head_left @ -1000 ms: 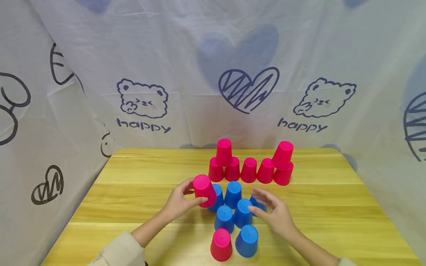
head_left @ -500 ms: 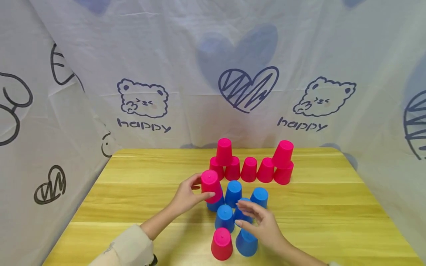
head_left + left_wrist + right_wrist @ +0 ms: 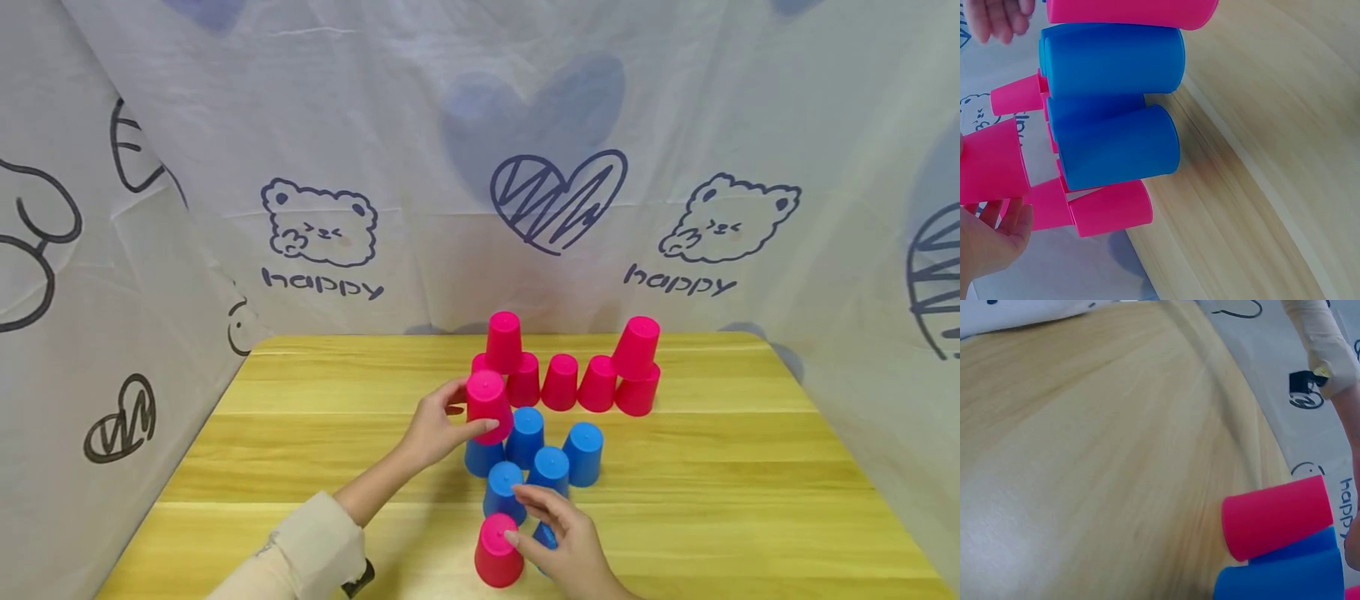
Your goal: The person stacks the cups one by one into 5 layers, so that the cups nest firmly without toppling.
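My left hand grips an upside-down pink cup by its side, with the thumb across the front. That cup is raised over the left blue cup of the back blue row. In the left wrist view, the held pink cup tops the fingers. My right hand hovers at the front with fingers loosely bent and nothing between them. Its thumb tip overlaps the front pink cup, and its fingertips lie near a blue cup. Another blue cup is mostly hidden behind this hand.
More upside-down blue cups stand in rows mid-table. Behind them runs a row of pink cups, with one pink cup stacked at its left and another at its right. A patterned cloth hangs behind the wooden table.
My left hand has carried the pink cup rightward and back, over the left blue cup. My right hand has moved from the right-hand blue cup toward the front pink cup.
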Motion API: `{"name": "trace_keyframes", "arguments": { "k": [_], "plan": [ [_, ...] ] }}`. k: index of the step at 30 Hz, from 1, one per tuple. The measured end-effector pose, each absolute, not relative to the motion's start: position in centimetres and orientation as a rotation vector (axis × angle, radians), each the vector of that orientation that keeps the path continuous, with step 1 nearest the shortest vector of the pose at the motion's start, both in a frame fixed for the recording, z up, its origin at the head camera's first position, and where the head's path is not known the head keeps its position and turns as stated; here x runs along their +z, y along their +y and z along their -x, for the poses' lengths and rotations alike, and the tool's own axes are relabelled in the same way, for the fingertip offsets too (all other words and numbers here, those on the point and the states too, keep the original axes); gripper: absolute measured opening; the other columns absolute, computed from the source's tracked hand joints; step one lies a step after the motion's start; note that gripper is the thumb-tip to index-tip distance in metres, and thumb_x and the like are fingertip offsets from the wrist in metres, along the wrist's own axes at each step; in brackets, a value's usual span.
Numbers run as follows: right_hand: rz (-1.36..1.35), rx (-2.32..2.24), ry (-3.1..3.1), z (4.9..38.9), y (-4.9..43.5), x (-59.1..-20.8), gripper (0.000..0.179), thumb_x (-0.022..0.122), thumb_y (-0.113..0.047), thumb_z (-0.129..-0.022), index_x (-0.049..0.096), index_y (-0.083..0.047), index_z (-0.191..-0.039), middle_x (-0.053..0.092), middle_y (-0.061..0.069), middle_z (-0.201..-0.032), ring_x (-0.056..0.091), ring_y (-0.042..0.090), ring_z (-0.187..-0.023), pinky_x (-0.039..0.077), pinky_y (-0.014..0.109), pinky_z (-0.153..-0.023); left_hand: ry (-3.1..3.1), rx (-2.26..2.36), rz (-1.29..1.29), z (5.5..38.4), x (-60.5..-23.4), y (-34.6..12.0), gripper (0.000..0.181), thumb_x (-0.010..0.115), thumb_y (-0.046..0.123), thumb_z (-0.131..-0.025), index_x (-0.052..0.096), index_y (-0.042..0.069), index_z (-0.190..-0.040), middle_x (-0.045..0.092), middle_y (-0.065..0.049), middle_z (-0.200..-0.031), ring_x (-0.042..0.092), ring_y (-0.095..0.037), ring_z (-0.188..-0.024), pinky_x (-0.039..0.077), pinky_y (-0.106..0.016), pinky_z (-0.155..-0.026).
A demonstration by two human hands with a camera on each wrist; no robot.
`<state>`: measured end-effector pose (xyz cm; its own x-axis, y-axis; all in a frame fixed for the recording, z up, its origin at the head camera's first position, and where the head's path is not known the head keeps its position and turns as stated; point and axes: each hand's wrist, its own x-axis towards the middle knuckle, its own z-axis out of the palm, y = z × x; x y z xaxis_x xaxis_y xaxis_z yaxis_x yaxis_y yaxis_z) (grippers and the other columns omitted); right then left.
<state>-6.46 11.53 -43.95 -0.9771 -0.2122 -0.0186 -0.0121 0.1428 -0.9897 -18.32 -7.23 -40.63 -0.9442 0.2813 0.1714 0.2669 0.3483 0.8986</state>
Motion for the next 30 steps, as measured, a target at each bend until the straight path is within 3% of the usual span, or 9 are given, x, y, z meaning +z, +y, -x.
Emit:
{"name": "trace_keyframes", "arguments": {
  "k": [8, 19, 26, 30],
  "plan": [
    [0.196, -1.871, 2.282, 5.7, 11.0, -44.3, 0.057, 0.069, -0.027, -0.083, 0.049, -0.002, -0.130, 0.050, 0.019, -0.133, 0.046, 0.040, -0.124, 0.045, 0.039, -0.097, 2.584, 1.674, -0.541, 18.2, -40.5, -7.1, 0.054, 0.075, 0.018, -0.077, 0.054, 0.006, -0.124, 0.063, -0.011, -0.116, 0.059, -0.026, -0.104, 0.051, -0.043, -0.086],
    [0.178, -1.805, 2.270, 4.8, 10.3, -44.8, 0.066, 0.070, -0.028, -0.083, 0.042, -0.003, -0.137, 0.045, 0.024, -0.137, 0.041, 0.047, -0.126, 0.044, 0.053, -0.095, 2.551, 1.693, -0.511, 17.8, -40.7, -7.2, 0.053, 0.076, 0.018, -0.076, 0.054, 0.008, -0.124, 0.062, -0.010, -0.116, 0.058, -0.027, -0.105, 0.049, -0.051, -0.089],
    [0.187, -1.676, 2.313, 4.7, 9.7, -45.9, 0.077, 0.070, -0.035, -0.081, 0.033, -0.006, -0.142, 0.042, 0.022, -0.140, 0.037, 0.048, -0.127, 0.044, 0.056, -0.094, 2.561, 1.662, -0.505, 17.7, -41.0, -7.2, 0.054, 0.076, 0.019, -0.076, 0.054, 0.010, -0.125, 0.062, -0.008, -0.117, 0.058, -0.024, -0.106, 0.051, -0.040, -0.087],
    [0.175, -1.667, 2.322, 4.6, 9.5, -46.5, 0.079, 0.070, -0.036, -0.081, 0.032, -0.005, -0.143, 0.040, 0.022, -0.141, 0.036, 0.047, -0.128, 0.043, 0.055, -0.096, 2.555, 1.657, -0.511, 17.7, -41.3, -7.3, 0.053, 0.075, 0.019, -0.077, 0.053, 0.010, -0.125, 0.062, -0.008, -0.117, 0.058, -0.024, -0.106, 0.050, -0.042, -0.088]
  ]
}}
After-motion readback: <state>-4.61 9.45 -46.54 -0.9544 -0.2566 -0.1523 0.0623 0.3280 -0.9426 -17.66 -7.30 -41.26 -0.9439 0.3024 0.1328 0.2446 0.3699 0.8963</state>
